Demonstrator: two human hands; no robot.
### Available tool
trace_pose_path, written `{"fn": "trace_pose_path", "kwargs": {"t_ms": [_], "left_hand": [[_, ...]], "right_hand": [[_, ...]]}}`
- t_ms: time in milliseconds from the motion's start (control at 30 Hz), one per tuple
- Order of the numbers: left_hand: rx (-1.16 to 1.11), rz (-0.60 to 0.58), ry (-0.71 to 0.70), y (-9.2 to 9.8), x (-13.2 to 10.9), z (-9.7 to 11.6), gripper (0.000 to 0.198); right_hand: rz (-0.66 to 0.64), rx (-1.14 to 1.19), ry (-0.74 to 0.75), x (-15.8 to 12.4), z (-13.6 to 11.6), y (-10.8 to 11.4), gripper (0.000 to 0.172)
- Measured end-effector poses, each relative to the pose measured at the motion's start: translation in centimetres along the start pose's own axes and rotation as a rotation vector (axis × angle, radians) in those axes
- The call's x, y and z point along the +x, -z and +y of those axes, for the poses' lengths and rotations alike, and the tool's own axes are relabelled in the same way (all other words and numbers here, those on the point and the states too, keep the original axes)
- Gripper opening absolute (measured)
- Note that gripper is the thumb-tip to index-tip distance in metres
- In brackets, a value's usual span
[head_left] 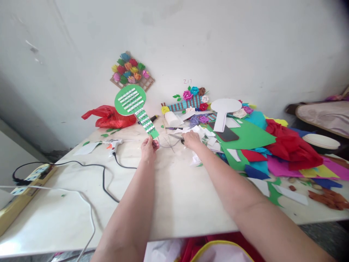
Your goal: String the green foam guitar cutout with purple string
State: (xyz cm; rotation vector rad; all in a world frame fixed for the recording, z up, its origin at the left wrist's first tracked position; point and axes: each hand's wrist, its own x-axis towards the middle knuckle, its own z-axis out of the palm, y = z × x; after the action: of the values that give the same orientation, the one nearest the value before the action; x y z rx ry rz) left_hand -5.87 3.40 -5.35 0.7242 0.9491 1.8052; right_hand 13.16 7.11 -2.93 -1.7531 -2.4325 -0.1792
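Observation:
My left hand [149, 146] is closed on the lower end of a green paddle-shaped paper piece [133, 105] covered with white strips, and holds it upright above the white table [174, 196]. My right hand [191, 139] lies a little to the right, fingers curled over a dark thin tool near scissors [174, 137]; what it grips is hard to make out. Thin wire [169, 145] lies between the two hands.
A glue gun [113, 145] with a black cable [103, 178] lies left of my hands. A red plastic bag [109, 117] sits behind. Coloured paper sheets [272, 153], a white paddle cutout [225, 109] and paper flowers [195, 95] crowd the right. A power strip [29, 174] is far left.

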Motion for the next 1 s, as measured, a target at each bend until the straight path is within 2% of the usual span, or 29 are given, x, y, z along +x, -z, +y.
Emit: {"fn": "trace_pose_path", "kwargs": {"t_ms": [167,333,433,533,633,667,733,900,1000], "left_hand": [[0.021,0.016,0.009,0.0,-0.1,-0.1,0.033],[0.055,0.016,0.026,0.0,0.1,-0.3,0.029],[0.063,0.036,0.040,-0.1,0.2,-0.3,0.025],[0.041,0.076,0.063,-0.1,0.4,-0.2,0.021],[-0.008,0.109,0.081,0.0,0.7,-0.1,0.019],[-0.021,0.123,0.090,0.1,0.8,-0.1,0.019],[-0.041,0.154,0.108,0.0,0.9,-0.1,0.019],[-0.097,0.197,0.110,-0.2,0.8,0.2,0.019],[-0.134,0.188,0.096,-0.2,0.7,0.3,0.020]], "right_hand": [[-0.042,0.009,-0.058,0.0,0.2,1.5,0.033],[0.037,0.096,-0.132,0.4,1.5,2.5,0.027],[0.091,0.273,-0.202,0.7,2.1,2.8,0.025],[0.104,0.665,-0.274,0.8,2.0,2.7,0.027],[-0.044,1.075,-0.231,0.6,1.6,2.4,0.018],[-0.111,1.166,-0.177,0.5,1.5,2.4,0.015],[-0.261,1.278,-0.045,0.2,1.7,2.4,0.020],[-0.707,1.321,0.220,-0.5,2.9,3.0,0.039],[-0.850,1.280,0.308,-0.7,3.4,3.2,0.038]]}}
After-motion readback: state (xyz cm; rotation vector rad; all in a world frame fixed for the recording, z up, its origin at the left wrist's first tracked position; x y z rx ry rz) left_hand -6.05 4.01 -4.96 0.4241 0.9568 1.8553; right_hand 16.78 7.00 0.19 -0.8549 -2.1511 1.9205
